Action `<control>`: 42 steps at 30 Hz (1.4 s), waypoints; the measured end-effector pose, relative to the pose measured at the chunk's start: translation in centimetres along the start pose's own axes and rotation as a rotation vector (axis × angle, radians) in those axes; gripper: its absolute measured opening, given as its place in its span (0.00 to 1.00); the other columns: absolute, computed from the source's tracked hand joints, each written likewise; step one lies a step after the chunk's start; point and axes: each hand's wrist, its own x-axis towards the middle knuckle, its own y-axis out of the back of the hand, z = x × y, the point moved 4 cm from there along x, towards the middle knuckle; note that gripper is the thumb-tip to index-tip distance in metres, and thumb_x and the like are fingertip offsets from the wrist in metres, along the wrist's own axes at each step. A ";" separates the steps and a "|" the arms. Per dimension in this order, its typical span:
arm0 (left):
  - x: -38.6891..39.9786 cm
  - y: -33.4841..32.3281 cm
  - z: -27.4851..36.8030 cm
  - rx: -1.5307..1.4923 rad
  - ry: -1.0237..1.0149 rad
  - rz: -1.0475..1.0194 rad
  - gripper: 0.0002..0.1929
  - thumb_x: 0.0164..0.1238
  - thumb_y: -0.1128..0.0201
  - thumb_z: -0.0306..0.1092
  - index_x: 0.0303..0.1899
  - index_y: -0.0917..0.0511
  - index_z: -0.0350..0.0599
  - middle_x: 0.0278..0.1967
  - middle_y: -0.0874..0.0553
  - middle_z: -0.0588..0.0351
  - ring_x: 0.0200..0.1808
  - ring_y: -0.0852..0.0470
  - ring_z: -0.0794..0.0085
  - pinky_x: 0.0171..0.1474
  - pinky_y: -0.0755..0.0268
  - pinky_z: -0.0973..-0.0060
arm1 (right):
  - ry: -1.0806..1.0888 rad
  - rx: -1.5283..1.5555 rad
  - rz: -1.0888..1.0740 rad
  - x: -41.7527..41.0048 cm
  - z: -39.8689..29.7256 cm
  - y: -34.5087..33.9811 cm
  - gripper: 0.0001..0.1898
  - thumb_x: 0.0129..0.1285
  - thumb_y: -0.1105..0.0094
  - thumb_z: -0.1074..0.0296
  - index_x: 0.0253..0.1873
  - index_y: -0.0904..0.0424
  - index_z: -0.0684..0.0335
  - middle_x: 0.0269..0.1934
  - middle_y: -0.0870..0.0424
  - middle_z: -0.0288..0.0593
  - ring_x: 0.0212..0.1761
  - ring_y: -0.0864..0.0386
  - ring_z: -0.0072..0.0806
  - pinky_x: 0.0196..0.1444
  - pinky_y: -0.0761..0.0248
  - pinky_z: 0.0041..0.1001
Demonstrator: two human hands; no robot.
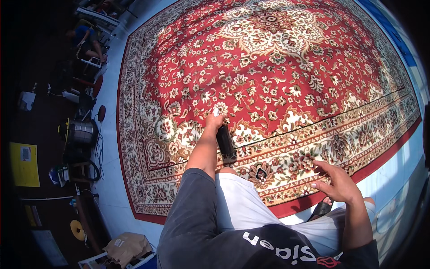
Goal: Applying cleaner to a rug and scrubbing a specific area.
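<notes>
My left hand [215, 119] is stretched out over the patterned rug and grips a dark bottle [225, 141] near its top. A small white piece, perhaps a nozzle, shows at that hand; its exact form is too small to tell. Below the hand, the bottle's body slants toward my knee. The red floral rug [242, 94] with its cream border spreads in front of me. My right hand [339, 183] hangs over the rug's near border, fingers apart, holding nothing.
Pale floor tiles [114, 198] surround the rug. At left stand a canister vacuum cleaner [80, 131] with a hose and cables, and a brown paper bag [129, 248]. A seated person [89, 40] is at upper left. My sandalled foot [320, 210] is by the rug's red edge.
</notes>
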 end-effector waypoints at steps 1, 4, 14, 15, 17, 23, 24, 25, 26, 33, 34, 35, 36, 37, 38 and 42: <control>0.1 -0.1 -0.3 -0.079 -0.051 -0.079 0.14 0.53 0.23 0.40 0.35 0.16 0.44 0.32 0.13 0.57 0.35 0.15 0.71 0.43 0.24 0.69 | -0.068 -0.025 -0.017 0.3 0.0 -1.3 0.33 0.61 0.31 0.55 0.66 0.28 0.67 0.56 0.19 0.62 0.58 0.21 0.55 0.61 0.29 0.41; 0.5 2.7 -2.4 -0.246 0.015 0.117 0.14 0.55 0.24 0.42 0.35 0.15 0.42 0.33 0.12 0.54 0.35 0.14 0.69 0.43 0.24 0.68 | -0.170 -0.132 -0.105 1.1 1.1 -5.7 0.33 0.62 0.32 0.53 0.67 0.28 0.66 0.56 0.18 0.62 0.58 0.20 0.54 0.61 0.29 0.42; 2.8 9.2 -6.9 0.010 0.016 0.184 0.18 0.54 0.24 0.50 0.36 0.15 0.46 0.35 0.11 0.53 0.39 0.13 0.62 0.47 0.24 0.65 | -0.281 -0.212 -0.285 3.1 0.2 -13.0 0.36 0.61 0.32 0.50 0.69 0.30 0.66 0.53 0.16 0.57 0.57 0.19 0.51 0.60 0.27 0.41; 2.9 9.4 -7.1 0.010 0.017 0.185 0.18 0.54 0.24 0.50 0.36 0.15 0.46 0.35 0.11 0.53 0.39 0.13 0.62 0.47 0.24 0.65 | -0.281 -0.212 -0.286 3.2 0.2 -13.3 0.36 0.61 0.32 0.50 0.69 0.30 0.66 0.53 0.16 0.57 0.57 0.19 0.51 0.60 0.27 0.41; 3.2 8.9 -7.2 -0.025 -0.003 0.068 0.17 0.55 0.24 0.48 0.36 0.15 0.46 0.35 0.11 0.53 0.38 0.14 0.64 0.46 0.23 0.66 | -0.285 -0.208 -0.215 3.2 0.0 -13.3 0.36 0.61 0.31 0.51 0.68 0.30 0.67 0.53 0.16 0.58 0.57 0.19 0.51 0.60 0.28 0.41; 5.0 9.2 -9.0 -0.370 -0.092 0.112 0.14 0.55 0.24 0.43 0.32 0.15 0.43 0.28 0.13 0.54 0.29 0.16 0.67 0.39 0.24 0.66 | -0.312 -0.203 -0.200 2.9 -1.5 -14.2 0.35 0.61 0.31 0.51 0.68 0.30 0.67 0.53 0.17 0.58 0.57 0.20 0.51 0.60 0.28 0.42; 4.6 9.4 -8.2 -0.204 -0.124 0.076 0.14 0.55 0.24 0.44 0.32 0.15 0.44 0.29 0.12 0.54 0.30 0.16 0.66 0.39 0.24 0.65 | -0.331 -0.216 -0.199 2.8 -1.9 -14.4 0.35 0.62 0.32 0.50 0.68 0.30 0.66 0.53 0.17 0.58 0.57 0.20 0.51 0.60 0.28 0.42; 4.3 9.6 -7.5 -0.039 -0.156 0.041 0.15 0.55 0.25 0.45 0.33 0.14 0.44 0.29 0.12 0.53 0.31 0.15 0.66 0.40 0.24 0.64 | -0.349 -0.229 -0.198 2.7 -2.2 -14.5 0.35 0.62 0.32 0.50 0.68 0.29 0.65 0.53 0.17 0.58 0.57 0.20 0.51 0.60 0.28 0.42; 4.8 9.1 -7.4 -0.025 -0.242 -0.053 0.15 0.56 0.26 0.47 0.34 0.14 0.45 0.31 0.12 0.51 0.34 0.14 0.63 0.42 0.24 0.64 | -0.341 -0.230 -0.183 2.3 -1.7 -14.9 0.36 0.62 0.32 0.48 0.69 0.29 0.64 0.53 0.16 0.58 0.55 0.19 0.52 0.59 0.27 0.41; -1.3 5.6 -3.3 -0.097 -0.250 -0.009 0.20 0.58 0.29 0.54 0.33 0.17 0.43 0.30 0.12 0.47 0.35 0.13 0.56 0.41 0.23 0.61 | -0.302 0.126 -0.164 8.1 -4.2 -16.8 0.39 0.59 0.28 0.50 0.69 0.31 0.70 0.58 0.20 0.63 0.61 0.20 0.49 0.64 0.28 0.39; -3.2 3.6 -2.0 -0.119 -0.332 -0.115 0.22 0.57 0.26 0.54 0.34 0.19 0.42 0.28 0.13 0.48 0.34 0.13 0.61 0.40 0.23 0.65 | -0.228 -0.002 -0.098 10.6 -4.8 -16.7 0.43 0.58 0.27 0.50 0.71 0.35 0.69 0.63 0.24 0.64 0.66 0.25 0.50 0.67 0.31 0.39; -5.7 1.7 -0.1 -0.225 -0.404 -0.298 0.26 0.56 0.23 0.53 0.40 0.23 0.40 0.31 0.13 0.50 0.38 0.13 0.67 0.42 0.22 0.68 | -0.160 -0.127 -0.026 13.2 -4.6 -16.8 0.46 0.56 0.26 0.49 0.73 0.38 0.68 0.67 0.28 0.65 0.70 0.29 0.50 0.70 0.35 0.39; -8.1 0.4 1.6 -0.286 -0.525 -0.392 0.33 0.55 0.21 0.52 0.49 0.28 0.36 0.38 0.14 0.50 0.43 0.13 0.69 0.47 0.21 0.69 | -0.029 -0.215 0.051 15.9 -4.1 -17.1 0.51 0.53 0.24 0.49 0.75 0.43 0.68 0.69 0.31 0.64 0.72 0.32 0.50 0.72 0.38 0.39; -8.8 -1.0 1.6 -0.280 -0.519 -0.494 0.34 0.58 0.22 0.47 0.57 0.32 0.37 0.45 0.18 0.51 0.43 0.19 0.73 0.48 0.24 0.73 | 0.119 -0.296 0.118 18.6 -4.2 -17.9 0.55 0.50 0.23 0.49 0.77 0.48 0.68 0.71 0.35 0.63 0.74 0.36 0.50 0.74 0.41 0.39; -11.1 -2.3 3.0 -0.353 -0.479 -0.693 0.38 0.60 0.23 0.45 0.63 0.37 0.35 0.48 0.20 0.49 0.49 0.20 0.71 0.53 0.24 0.73 | 0.103 -0.223 0.139 20.5 -3.5 -18.3 0.58 0.48 0.21 0.51 0.77 0.50 0.69 0.72 0.35 0.62 0.74 0.36 0.50 0.74 0.41 0.39; -14.4 -3.6 3.4 -0.286 -0.458 -1.187 0.48 0.59 0.24 0.36 0.75 0.50 0.40 0.59 0.26 0.53 0.63 0.29 0.70 0.67 0.37 0.70 | 0.078 0.289 0.154 24.5 0.1 -20.1 0.47 0.48 0.24 0.70 0.74 0.41 0.66 0.63 0.23 0.56 0.64 0.23 0.43 0.65 0.30 0.35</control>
